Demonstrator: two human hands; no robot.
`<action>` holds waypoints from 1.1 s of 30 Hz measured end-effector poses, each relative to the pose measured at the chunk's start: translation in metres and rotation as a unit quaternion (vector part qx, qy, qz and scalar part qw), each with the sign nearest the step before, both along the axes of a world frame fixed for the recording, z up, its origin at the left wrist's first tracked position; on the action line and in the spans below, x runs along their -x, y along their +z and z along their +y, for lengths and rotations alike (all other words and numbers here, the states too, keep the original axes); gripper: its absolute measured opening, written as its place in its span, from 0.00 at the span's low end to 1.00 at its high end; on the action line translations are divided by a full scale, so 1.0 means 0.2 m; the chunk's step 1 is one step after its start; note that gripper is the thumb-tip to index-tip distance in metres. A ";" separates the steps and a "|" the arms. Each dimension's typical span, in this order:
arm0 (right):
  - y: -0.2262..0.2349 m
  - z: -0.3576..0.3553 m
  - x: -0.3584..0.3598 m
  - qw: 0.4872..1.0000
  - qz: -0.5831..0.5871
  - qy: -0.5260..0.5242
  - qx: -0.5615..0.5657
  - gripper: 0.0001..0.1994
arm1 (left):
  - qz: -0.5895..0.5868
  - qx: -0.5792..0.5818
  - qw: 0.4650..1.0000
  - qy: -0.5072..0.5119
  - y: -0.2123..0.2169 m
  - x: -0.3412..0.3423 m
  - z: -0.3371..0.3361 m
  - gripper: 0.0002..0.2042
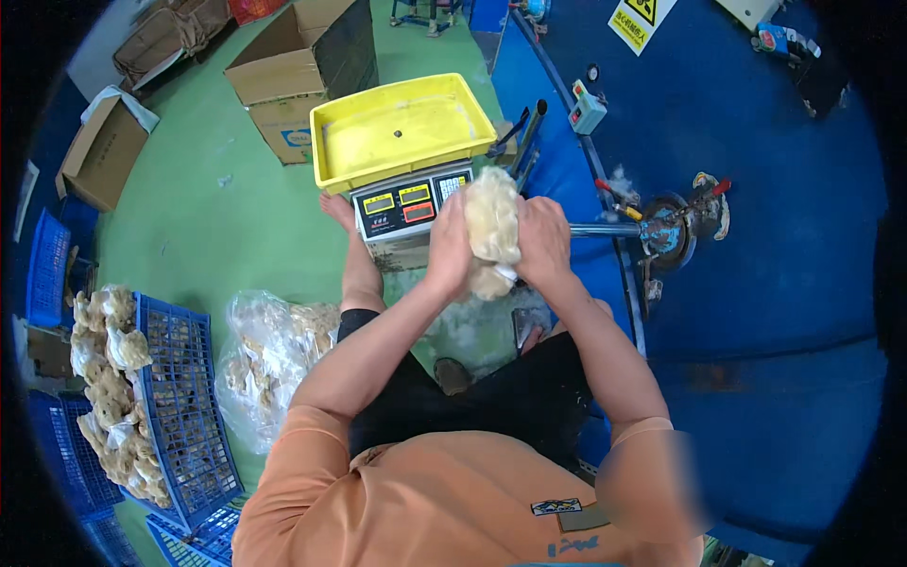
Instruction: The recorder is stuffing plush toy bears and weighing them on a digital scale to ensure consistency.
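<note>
A fluffy cream-coloured plush toy [493, 222] with a small white tag hangs upright between my hands, in front of the scale. My left hand [451, 248] presses on its left side, fingers mostly hidden behind it. From the right, my right hand [544, 241] grips its other side, fingers also partly hidden. A metal pipe [605, 230] runs from the blue machine to just behind my right hand; whether it reaches the toy I cannot tell. Just beyond my hands stands a digital scale [387, 222] bearing a yellow tray [326, 175] with a small dark spot inside.
A blue crate [189, 397] heaped with plush toys [113, 397] stands at left, beside a clear bag [250, 364] of more pieces. Cardboard boxes [283, 113] are at the back. The blue machine [756, 283] fills the right side, with a switch box [587, 111]. White fluff lies underfoot.
</note>
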State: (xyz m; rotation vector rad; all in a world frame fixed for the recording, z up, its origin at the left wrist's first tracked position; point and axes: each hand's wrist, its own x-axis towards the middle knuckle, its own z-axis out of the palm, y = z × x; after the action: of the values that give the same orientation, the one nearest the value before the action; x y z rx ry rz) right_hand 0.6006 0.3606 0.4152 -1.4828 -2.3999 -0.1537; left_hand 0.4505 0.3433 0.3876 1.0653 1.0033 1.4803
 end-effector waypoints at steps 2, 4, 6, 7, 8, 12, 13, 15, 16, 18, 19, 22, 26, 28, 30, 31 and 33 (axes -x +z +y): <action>-0.16 0.10 -0.13 0.999 0.019 0.025 -0.044 0.15 | 0.045 0.003 0.999 0.027 -0.01 -0.09 -0.09 0.23; 0.02 0.01 -0.17 0.997 0.040 0.058 -0.026 0.16 | 0.077 -0.006 0.997 0.031 0.02 -0.15 -0.04 0.23; 0.07 0.00 -0.16 0.996 0.054 0.075 -0.014 0.16 | 0.102 -0.020 0.994 0.019 0.03 -0.15 -0.02 0.23; 0.03 0.01 -0.15 0.996 0.041 0.072 -0.042 0.16 | 0.040 0.005 0.999 0.016 0.02 -0.14 -0.03 0.23; -0.03 0.04 -0.13 0.994 0.030 0.073 -0.070 0.17 | -0.021 0.031 0.999 0.017 0.00 -0.12 -0.03 0.23; -0.07 0.04 -0.12 0.992 0.011 0.067 -0.107 0.17 | -0.149 0.114 0.982 -0.006 0.01 -0.10 -0.05 0.22; -0.04 0.03 -0.16 0.993 0.015 0.059 -0.097 0.17 | -0.157 0.138 0.977 -0.031 0.05 -0.12 -0.03 0.22; 0.00 0.01 -0.19 0.996 0.021 0.044 -0.076 0.17 | -0.173 0.184 0.964 -0.079 0.09 -0.14 -0.01 0.21; -0.01 0.03 -0.20 0.996 0.020 0.039 -0.078 0.17 | -0.173 0.183 0.964 -0.084 0.06 -0.17 0.00 0.21; -0.08 0.08 -0.20 0.993 0.011 0.059 -0.099 0.17 | -0.167 0.085 0.982 -0.005 -0.08 -0.24 -0.05 0.21; -0.11 0.10 -0.18 0.992 0.007 0.070 -0.108 0.17 | -0.162 0.037 0.985 0.036 -0.12 -0.25 -0.08 0.21; -0.12 0.07 -0.19 0.992 0.017 0.076 -0.101 0.17 | -0.189 0.014 0.981 0.031 -0.13 -0.24 -0.11 0.22; -0.05 0.03 -0.22 0.995 0.047 0.053 -0.071 0.17 | -0.301 0.072 0.943 -0.120 0.01 -0.11 -0.13 0.23; -0.04 0.03 -0.16 0.996 0.013 0.060 -0.058 0.17 | -0.313 0.070 0.938 -0.130 0.00 -0.07 -0.14 0.23; -0.03 0.04 -0.12 0.997 -0.019 0.066 -0.045 0.18 | -0.192 0.062 0.971 -0.126 -0.08 -0.08 -0.10 0.26; -0.02 0.04 -0.11 0.997 -0.020 0.067 -0.046 0.18 | -0.131 0.056 0.983 -0.119 -0.14 -0.08 -0.07 0.28; 0.01 0.04 -0.08 0.997 -0.007 0.075 -0.018 0.21 | -0.006 0.045 0.994 -0.102 -0.22 -0.07 -0.03 0.32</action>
State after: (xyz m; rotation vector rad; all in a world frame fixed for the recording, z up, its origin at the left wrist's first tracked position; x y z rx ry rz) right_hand 0.6169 0.3677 0.4170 -1.2835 -2.4957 -0.1719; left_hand 0.4649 0.3379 0.3440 1.0598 0.9154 1.2646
